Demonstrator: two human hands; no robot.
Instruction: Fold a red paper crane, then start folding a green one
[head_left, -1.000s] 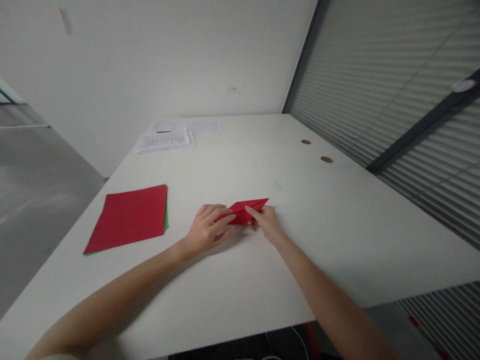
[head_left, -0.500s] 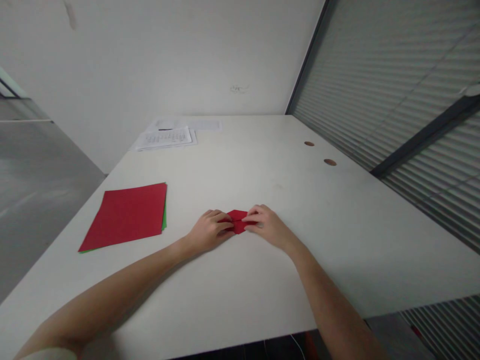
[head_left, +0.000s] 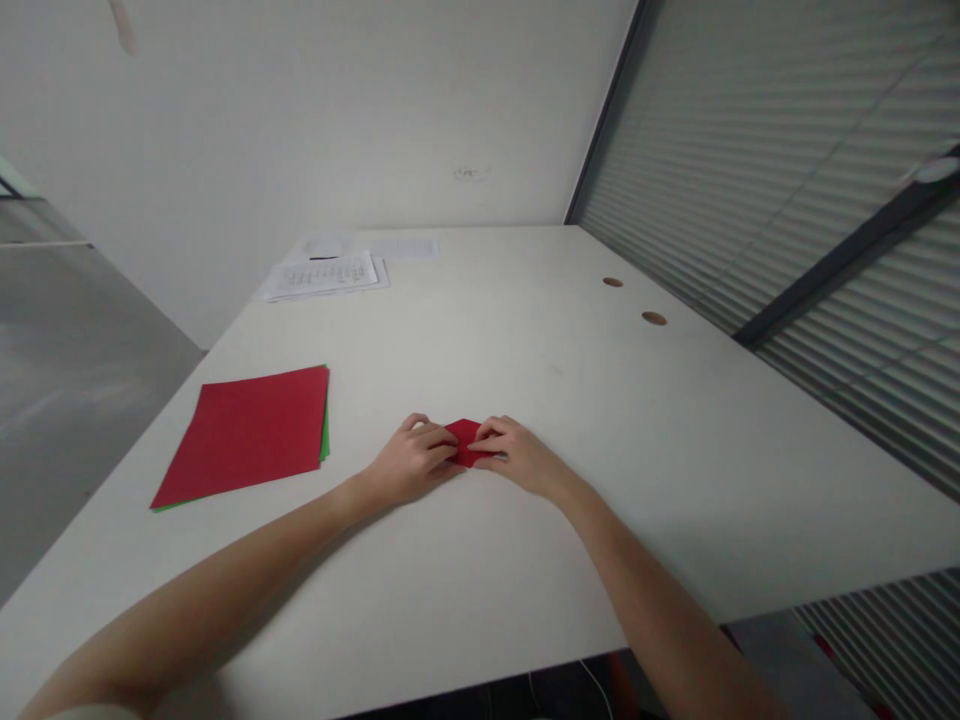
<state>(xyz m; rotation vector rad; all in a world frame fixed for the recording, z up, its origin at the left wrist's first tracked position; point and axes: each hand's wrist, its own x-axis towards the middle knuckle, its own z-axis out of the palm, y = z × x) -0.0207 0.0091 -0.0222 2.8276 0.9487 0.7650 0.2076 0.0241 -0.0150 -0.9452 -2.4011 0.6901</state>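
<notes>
A small folded piece of red paper lies on the white table between my hands. Its top edge comes to a blunt point, and both sides are partly covered by fingers. My left hand is closed on its left side, fingertips pressing near the middle. From the right, my right hand grips the other side, thumb and fingers pinched together over the paper. The fingertips of the two hands are only a little apart.
Left of my hands lies a stack of paper sheets, red on top with green edges beneath. Printed papers and a dark pen lie at the far left. Two round holes pierce the table's right side, beside window blinds.
My right hand's fingers have moved inward, closer to the left hand, covering more of the folded red paper. The whole view has shifted slightly.
</notes>
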